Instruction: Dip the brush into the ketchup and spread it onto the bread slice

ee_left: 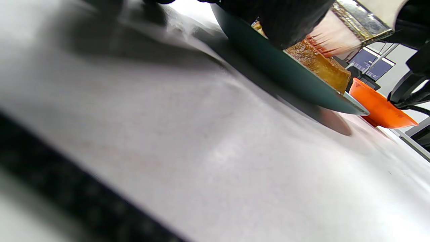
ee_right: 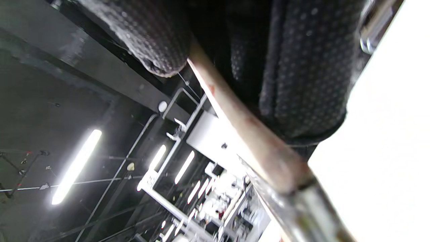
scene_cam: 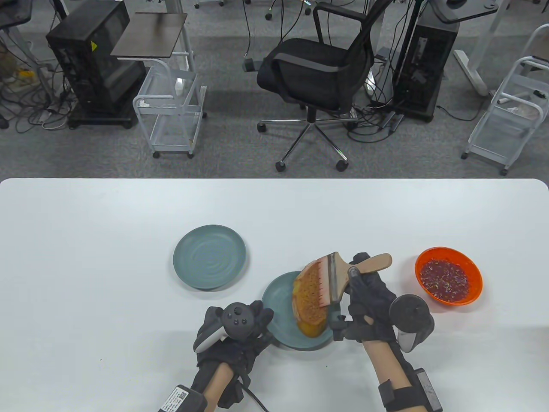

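The bread slice [scene_cam: 308, 302] lies on a teal plate [scene_cam: 274, 300] near the front middle of the white worktop [scene_cam: 85, 257], its browned top face streaked with red and its lower end reaching the plate's front rim. The brush [scene_cam: 332, 279] is on the slice: its pale, red-tinted bristles [scene_cam: 315, 285] press against the upper right part of the bread, the metal ferrule runs along the slice's right edge, and the wooden handle [scene_cam: 373, 262] slants up to the right. The right hand [scene_cam: 369, 304] grips that handle, fingers wrapped closed around it just behind the ferrule; in the right wrist view the gloved fingers [ee_right: 302, 84] close over the wooden shaft [ee_right: 248, 127]. The left hand [scene_cam: 240, 328] rests at the plate's left edge, and the left wrist view shows a gloved finger [ee_left: 285, 23] over the rim beside the bread [ee_left: 322, 65]; how firmly it holds the plate I cannot tell. The orange bowl [scene_cam: 448, 274] holding dark red ketchup with speckles stands to the right of the right hand, apart from the plate. A second teal plate [scene_cam: 210, 256] sits up and to the left of the first, separate from it. Beyond the worktop's far edge stands a black office chair [scene_cam: 315, 73].
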A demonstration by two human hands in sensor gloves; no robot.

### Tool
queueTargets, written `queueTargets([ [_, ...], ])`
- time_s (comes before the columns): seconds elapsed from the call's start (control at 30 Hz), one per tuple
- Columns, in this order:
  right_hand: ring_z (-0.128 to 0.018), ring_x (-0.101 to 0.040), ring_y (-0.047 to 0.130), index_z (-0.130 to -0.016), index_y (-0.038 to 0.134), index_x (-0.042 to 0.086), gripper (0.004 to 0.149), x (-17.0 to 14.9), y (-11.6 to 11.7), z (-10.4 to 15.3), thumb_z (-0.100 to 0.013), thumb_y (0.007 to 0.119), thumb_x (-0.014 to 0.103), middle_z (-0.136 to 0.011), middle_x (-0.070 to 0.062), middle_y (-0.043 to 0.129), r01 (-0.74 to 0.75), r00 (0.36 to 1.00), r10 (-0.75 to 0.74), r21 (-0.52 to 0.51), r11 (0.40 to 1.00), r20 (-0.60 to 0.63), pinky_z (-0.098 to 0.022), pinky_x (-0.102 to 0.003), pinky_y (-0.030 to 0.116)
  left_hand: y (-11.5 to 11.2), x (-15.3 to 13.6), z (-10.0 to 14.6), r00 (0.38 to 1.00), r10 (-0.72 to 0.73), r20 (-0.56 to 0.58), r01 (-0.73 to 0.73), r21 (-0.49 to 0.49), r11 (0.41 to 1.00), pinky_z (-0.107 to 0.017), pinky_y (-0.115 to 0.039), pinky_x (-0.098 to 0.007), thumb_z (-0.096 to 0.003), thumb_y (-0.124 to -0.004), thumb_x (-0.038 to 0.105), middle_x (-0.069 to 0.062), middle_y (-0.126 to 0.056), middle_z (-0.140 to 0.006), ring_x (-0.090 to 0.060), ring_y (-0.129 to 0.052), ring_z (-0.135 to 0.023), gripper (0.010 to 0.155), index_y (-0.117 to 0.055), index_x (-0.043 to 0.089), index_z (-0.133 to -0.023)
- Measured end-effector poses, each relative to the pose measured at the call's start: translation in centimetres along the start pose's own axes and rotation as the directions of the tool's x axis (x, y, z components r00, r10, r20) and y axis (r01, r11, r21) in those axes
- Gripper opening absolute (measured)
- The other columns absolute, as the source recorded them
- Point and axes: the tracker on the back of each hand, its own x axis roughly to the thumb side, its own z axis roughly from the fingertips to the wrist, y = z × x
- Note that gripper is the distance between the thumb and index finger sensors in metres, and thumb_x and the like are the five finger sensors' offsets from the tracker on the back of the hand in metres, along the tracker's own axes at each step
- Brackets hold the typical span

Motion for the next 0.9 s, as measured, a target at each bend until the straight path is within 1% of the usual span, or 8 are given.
queueTargets([
  [0.1, -0.055, -0.048, 0.104, -0.095, 0.070, -0.003, 0.051, 0.3, -0.4, 0.2, -0.053, 0.081, 0.024, -0.080, -0.035, 0.080, 0.062, 0.998, -0.062, -0.001, 0.998, -0.016, -0.032, -0.043, 0.098, 0.0, 0.0, 0.0, 1.000, -0.001, 0.000, 0.001, -0.001, 1.000, -0.071, -0.033, -0.058, -0.0649, -0.065, 0.043, -0.008, -0.025, -0.121, -0.039, -0.029, -0.111, 0.059, -0.043, 0.026, -0.117],
  [0.23, -0.054, -0.049, 0.103, -0.095, 0.071, -0.004, 0.051, 0.5, 1.9, 1.4, -0.053, 0.082, 0.023, -0.079, -0.036, 0.081, 0.183, 0.979, -0.166, 0.155, 0.971, -0.117, -0.031, -0.044, 0.098, 0.0, 0.0, 0.0, 1.000, -0.003, 0.000, 0.003, 0.000, 1.000, -0.071, -0.033, -0.058, -0.0649, -0.065, 0.043, -0.008, -0.025, -0.121, -0.038, -0.029, -0.111, 0.059, -0.043, 0.026, -0.117],
  [0.33, -0.053, -0.049, 0.103, -0.095, 0.071, -0.005, 0.051, 0.9, 2.9, 1.7, -0.053, 0.082, 0.022, -0.079, -0.036, 0.081, 0.127, 0.990, -0.111, 0.226, 0.966, -0.082, -0.030, -0.044, 0.098, 0.0, 0.0, 0.0, 1.000, -0.003, -0.001, 0.003, 0.000, 1.000, -0.071, -0.033, -0.058, -0.0648, -0.065, 0.043, -0.008, -0.025, -0.121, -0.039, -0.029, -0.111, 0.059, -0.043, 0.026, -0.117],
  [0.43, -0.053, -0.049, 0.104, -0.095, 0.071, -0.004, 0.051, 0.9, 1.9, 1.1, -0.053, 0.082, 0.023, -0.079, -0.036, 0.081, 0.080, 0.995, -0.068, 0.174, 0.981, -0.071, -0.030, -0.044, 0.098, 0.0, 0.0, 0.0, 1.000, -0.003, -0.001, 0.003, 0.000, 1.000, -0.071, -0.033, -0.058, -0.0649, -0.065, 0.043, -0.008, -0.025, -0.121, -0.039, -0.029, -0.111, 0.060, -0.043, 0.026, -0.117],
  [0.57, -0.053, -0.046, 0.105, -0.095, 0.071, -0.003, 0.051, 1.1, -0.6, 0.1, -0.053, 0.081, 0.024, -0.080, -0.034, 0.081, -0.070, 0.997, 0.067, 0.051, 0.996, 0.047, -0.030, -0.042, 0.099, 0.0, 0.0, 0.0, 1.000, -0.002, 0.000, 0.002, -0.001, 1.000, -0.071, -0.033, -0.058, -0.0649, -0.065, 0.043, -0.008, -0.025, -0.121, -0.039, -0.029, -0.111, 0.059, -0.043, 0.026, -0.117],
  [0.63, -0.054, -0.047, 0.104, -0.095, 0.071, -0.003, 0.051, 1.3, -1.2, 0.0, -0.053, 0.081, 0.024, -0.080, -0.034, 0.081, -0.023, 0.999, 0.022, 0.042, 0.999, 0.028, -0.031, -0.042, 0.099, 0.0, 0.0, 0.0, 1.000, -0.004, -0.002, 0.004, -0.001, 1.000, -0.071, -0.033, -0.058, -0.0649, -0.065, 0.043, -0.008, -0.025, -0.121, -0.039, -0.029, -0.111, 0.059, -0.043, 0.026, -0.117],
  [0.77, -0.054, -0.049, 0.103, -0.096, 0.070, -0.004, 0.052, 0.5, 0.6, 0.6, -0.053, 0.082, 0.022, -0.080, -0.036, 0.080, 0.234, 0.968, -0.214, 0.165, 0.958, -0.130, -0.031, -0.044, 0.097, 0.0, 0.0, 0.0, 1.000, -0.003, -0.004, 0.003, 0.001, 1.000, -0.071, -0.033, -0.058, -0.0649, -0.065, 0.043, -0.008, -0.025, -0.121, -0.039, -0.029, -0.110, 0.059, -0.043, 0.026, -0.117],
  [0.9, -0.055, -0.049, 0.103, -0.096, 0.071, -0.003, 0.051, 0.7, 1.7, 0.7, -0.053, 0.082, 0.022, -0.081, -0.035, 0.081, 0.131, 0.990, -0.114, 0.267, 0.955, -0.079, -0.032, -0.044, 0.097, 0.0, 0.0, 0.0, 1.000, 0.000, -0.003, 0.000, 0.000, 1.000, -0.071, -0.033, -0.058, -0.0649, -0.065, 0.043, -0.009, -0.025, -0.121, -0.039, -0.029, -0.110, 0.059, -0.043, 0.026, -0.117],
])
